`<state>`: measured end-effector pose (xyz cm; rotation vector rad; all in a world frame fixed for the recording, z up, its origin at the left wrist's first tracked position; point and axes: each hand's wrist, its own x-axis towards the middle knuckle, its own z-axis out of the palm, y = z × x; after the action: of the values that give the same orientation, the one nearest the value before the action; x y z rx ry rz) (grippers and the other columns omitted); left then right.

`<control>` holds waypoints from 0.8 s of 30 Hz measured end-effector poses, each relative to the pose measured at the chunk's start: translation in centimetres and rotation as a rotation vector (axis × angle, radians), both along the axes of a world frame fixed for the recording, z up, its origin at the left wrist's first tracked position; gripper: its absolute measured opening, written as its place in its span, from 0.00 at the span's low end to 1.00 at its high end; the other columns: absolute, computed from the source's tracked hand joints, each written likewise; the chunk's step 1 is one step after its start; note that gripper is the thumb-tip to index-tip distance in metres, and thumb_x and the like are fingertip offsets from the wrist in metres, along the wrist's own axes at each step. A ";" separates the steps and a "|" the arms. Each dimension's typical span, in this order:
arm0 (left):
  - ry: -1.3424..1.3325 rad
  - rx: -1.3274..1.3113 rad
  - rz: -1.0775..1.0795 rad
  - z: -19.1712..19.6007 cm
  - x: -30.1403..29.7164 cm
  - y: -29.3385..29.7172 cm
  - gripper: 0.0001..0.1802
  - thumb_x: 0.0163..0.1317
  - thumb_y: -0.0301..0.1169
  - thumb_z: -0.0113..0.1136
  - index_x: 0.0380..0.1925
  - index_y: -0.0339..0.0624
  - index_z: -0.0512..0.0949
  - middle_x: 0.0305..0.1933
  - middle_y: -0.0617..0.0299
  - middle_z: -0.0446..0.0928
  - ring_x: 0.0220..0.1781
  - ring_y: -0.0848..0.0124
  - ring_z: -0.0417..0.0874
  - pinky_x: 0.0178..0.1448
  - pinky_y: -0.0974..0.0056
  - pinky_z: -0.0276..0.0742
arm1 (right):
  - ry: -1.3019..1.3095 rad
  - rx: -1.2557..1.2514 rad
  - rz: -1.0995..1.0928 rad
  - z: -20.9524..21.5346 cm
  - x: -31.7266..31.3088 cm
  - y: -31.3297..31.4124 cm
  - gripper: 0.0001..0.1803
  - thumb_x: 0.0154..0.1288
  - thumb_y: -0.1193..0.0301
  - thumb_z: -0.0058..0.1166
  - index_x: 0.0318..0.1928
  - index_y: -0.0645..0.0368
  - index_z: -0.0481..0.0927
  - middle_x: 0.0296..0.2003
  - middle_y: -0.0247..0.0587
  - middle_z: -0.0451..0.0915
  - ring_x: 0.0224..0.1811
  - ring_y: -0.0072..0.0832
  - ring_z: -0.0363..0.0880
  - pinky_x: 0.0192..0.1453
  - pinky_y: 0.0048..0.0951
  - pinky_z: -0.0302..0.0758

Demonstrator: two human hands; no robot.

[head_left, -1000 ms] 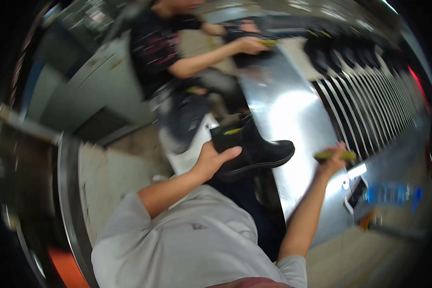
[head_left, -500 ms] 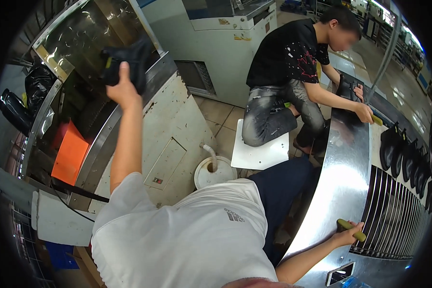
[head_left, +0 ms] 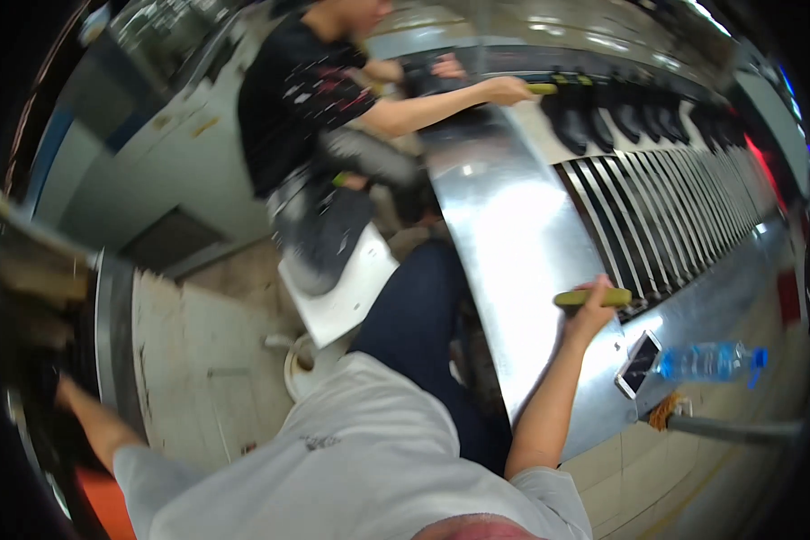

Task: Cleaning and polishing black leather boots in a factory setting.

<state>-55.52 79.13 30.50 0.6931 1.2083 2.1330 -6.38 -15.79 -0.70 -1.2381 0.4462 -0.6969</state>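
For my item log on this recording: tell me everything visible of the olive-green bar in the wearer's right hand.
The olive-green bar is slim with rounded ends; its material is unclear. The grip of the right hand covers its middle, leaving both ends showing. It lies nearly level across the picture, one end near the slatted rack. Whether it touches the metal tabletop is hard to tell.

Left arm (head_left: 99,425) stretched sideways, left hand (head_left: 65,391) blurred; right forearm (head_left: 556,391) angled forward, right hand (head_left: 592,311) curled in grip.
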 end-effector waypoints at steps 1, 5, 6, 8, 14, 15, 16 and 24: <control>0.342 -0.350 0.507 -1.7 2.5 0.2 0.54 0.46 0.58 0.65 0.69 0.41 0.58 0.72 0.41 0.55 0.70 0.40 0.61 0.72 0.41 0.56 | 0.008 -0.034 0.037 0.0 -0.3 -0.2 0.13 0.68 0.65 0.56 0.42 0.63 0.75 0.21 0.37 0.74 0.24 0.27 0.74 0.33 0.29 0.75; 0.492 -0.140 0.348 -3.8 14.7 -11.3 0.44 0.53 0.43 0.60 0.66 0.30 0.59 0.70 0.34 0.56 0.72 0.39 0.55 0.74 0.38 0.46 | 0.011 -0.067 -0.057 2.9 -3.7 -2.6 0.15 0.68 0.64 0.55 0.43 0.65 0.75 0.23 0.38 0.75 0.25 0.26 0.75 0.33 0.28 0.75; 0.614 0.277 0.463 -3.0 17.8 -17.1 0.41 0.55 0.40 0.59 0.64 0.25 0.60 0.69 0.32 0.57 0.70 0.40 0.60 0.72 0.40 0.51 | 0.023 -0.066 -0.062 2.2 -4.0 -2.9 0.15 0.69 0.64 0.55 0.44 0.65 0.74 0.24 0.38 0.75 0.27 0.26 0.76 0.33 0.28 0.75; 0.769 0.759 0.264 -1.8 25.6 -30.2 0.31 0.63 0.34 0.59 0.61 0.27 0.63 0.65 0.38 0.65 0.66 0.47 0.67 0.69 0.51 0.62 | 0.050 0.009 -0.058 1.9 -2.9 -2.8 0.15 0.68 0.65 0.55 0.43 0.65 0.74 0.25 0.38 0.75 0.27 0.27 0.76 0.32 0.28 0.75; 1.195 1.126 -1.405 -16.3 45.4 -54.3 0.14 0.56 0.22 0.61 0.45 0.40 0.81 0.50 0.56 0.81 0.59 0.57 0.78 0.62 0.57 0.72 | 0.005 0.018 0.026 1.6 -2.1 -1.3 0.16 0.69 0.63 0.55 0.43 0.66 0.74 0.25 0.39 0.75 0.25 0.26 0.76 0.32 0.28 0.75; 1.141 1.053 -1.678 -19.2 48.4 -57.2 0.12 0.57 0.25 0.62 0.42 0.42 0.83 0.48 0.56 0.82 0.56 0.58 0.80 0.60 0.59 0.74 | 0.008 0.018 0.000 1.4 -1.9 -1.5 0.16 0.69 0.63 0.55 0.43 0.66 0.74 0.25 0.39 0.75 0.25 0.26 0.76 0.32 0.28 0.75; 1.133 0.862 -1.976 -19.8 50.0 -62.0 0.11 0.58 0.27 0.62 0.41 0.40 0.82 0.46 0.53 0.82 0.52 0.57 0.82 0.56 0.60 0.77 | 0.024 -0.049 -0.001 0.6 -2.0 -2.0 0.17 0.70 0.61 0.54 0.42 0.66 0.76 0.25 0.38 0.76 0.26 0.25 0.76 0.34 0.27 0.75; 0.929 1.568 -2.357 -31.5 54.1 -85.0 0.28 0.55 0.30 0.64 0.58 0.42 0.71 0.63 0.52 0.71 0.69 0.54 0.67 0.74 0.43 0.52 | 0.062 -0.417 0.086 -1.0 -2.8 -2.5 0.18 0.70 0.59 0.54 0.45 0.63 0.80 0.35 0.37 0.79 0.37 0.25 0.78 0.44 0.26 0.74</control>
<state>-1.44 -5.86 -0.99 1.9967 -1.2719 -0.0222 -9.19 -18.26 -1.74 -1.6650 0.3035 -0.7003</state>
